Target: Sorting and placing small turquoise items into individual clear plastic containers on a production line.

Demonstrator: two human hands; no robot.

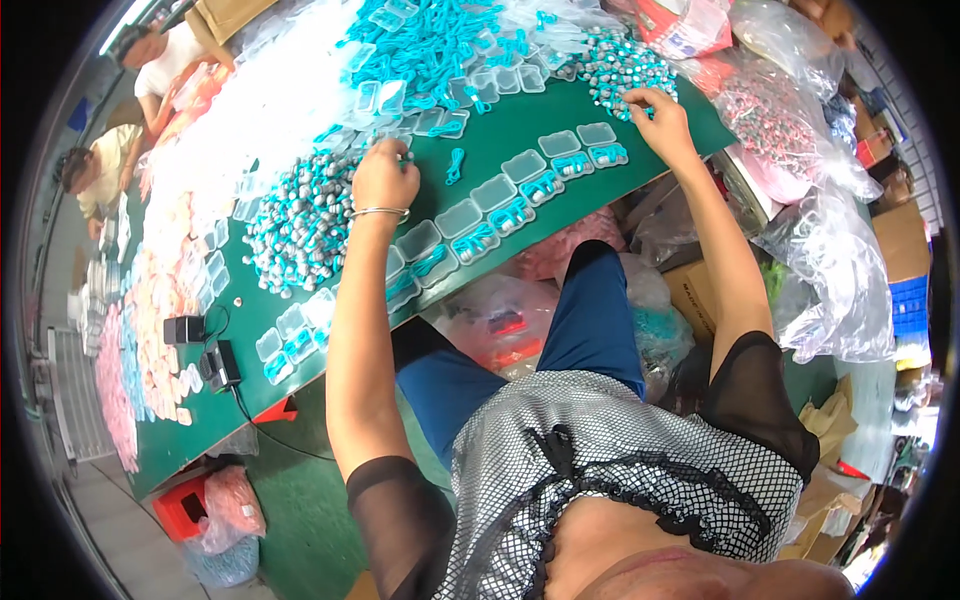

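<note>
Both hands worked over a green table (560,110) strewn with small parts. Her left hand (383,175), a thin metal bangle (380,212) at the wrist, was curled shut, its fingertips pinching a small grey-and-teal piece just beside a heap of the same pieces (300,225). A loose teal cord (455,163) lay on the bare green just right of that hand. Her right hand (660,115) reached farther out, fingers bent down into a second heap of grey-and-teal pieces (620,62); whether it gripped anything could not be told.

Between the two hands a row of small clear plastic boxes (505,195) ran along the near edge of the table, lids open; about seven showed there, most holding teal contents, and three or four more lay at the lower left (285,335). Beyond them sat a pile of teal cords mixed with empty clear boxes (430,45). Pink and pale blue items (115,390) were stacked along the far left of the table, beside two small black devices (205,350) with a cable.

Clear plastic bags (835,270) bulged at the right, one holding pinkish pieces. Two other people (130,110) sat at the far left end.
</note>
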